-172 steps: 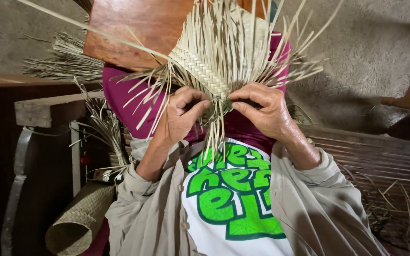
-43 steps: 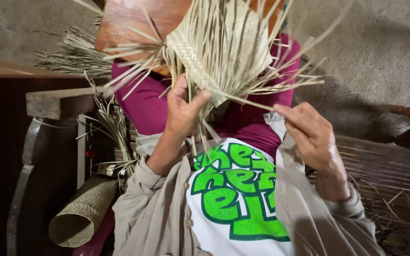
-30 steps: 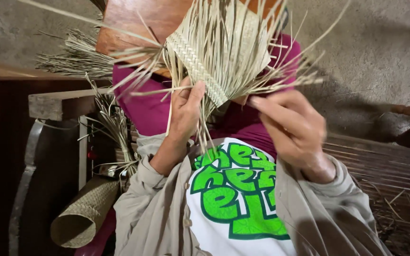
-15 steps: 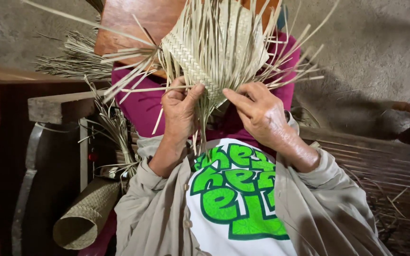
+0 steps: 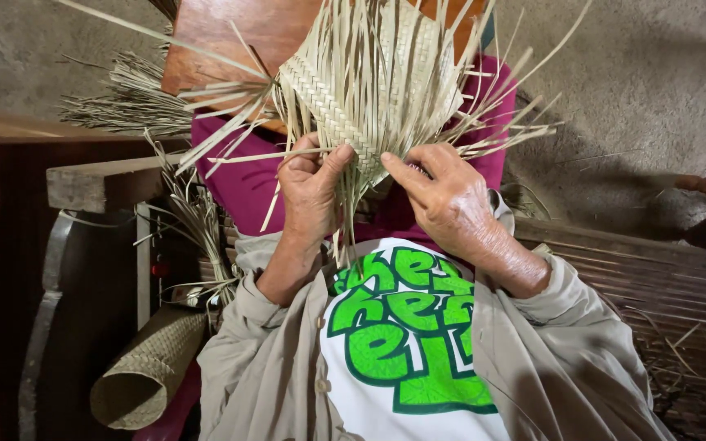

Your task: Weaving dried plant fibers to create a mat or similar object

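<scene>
Head cam, looking down my own front. Both hands up at the lower edge of the half-woven palm-leaf mat (image 5: 369, 82), which lies over my lap on the magenta skirt (image 5: 243, 175).

Left hand (image 5: 310, 189): closed, thumb and fingers pinching the mat's braided edge band where loose strips hang down. Looks like an anchor grip, holding the finished weave tight so it doesn't loosen.

Right hand (image 5: 444, 198): fingers curled in on the strips just right of the left thumb, index extended along the edge. Gripping a strip or only pressing on it? Cannot tell, the fingertips are buried in the strands. The hands sit almost touching, likely because the working point is one narrow crossing.

Unwoven strip ends fan out from the mat on all sides. Its upper part rests against a reddish wooden board (image 5: 230, 33), probably as backing.

Versus the frame 1.4 s back: the right hand was then off the mat, out to the right and lower, trailing a single strip. It has come back in to the edge since. Left hand has barely moved, same pinch at the same spot. Mat position is unchanged.

Around me: rolled woven mat (image 5: 145, 380) down at lower left, loose strip bundle (image 5: 128, 102) on the floor upper left, slatted bench (image 5: 655, 278) to my right.
</scene>
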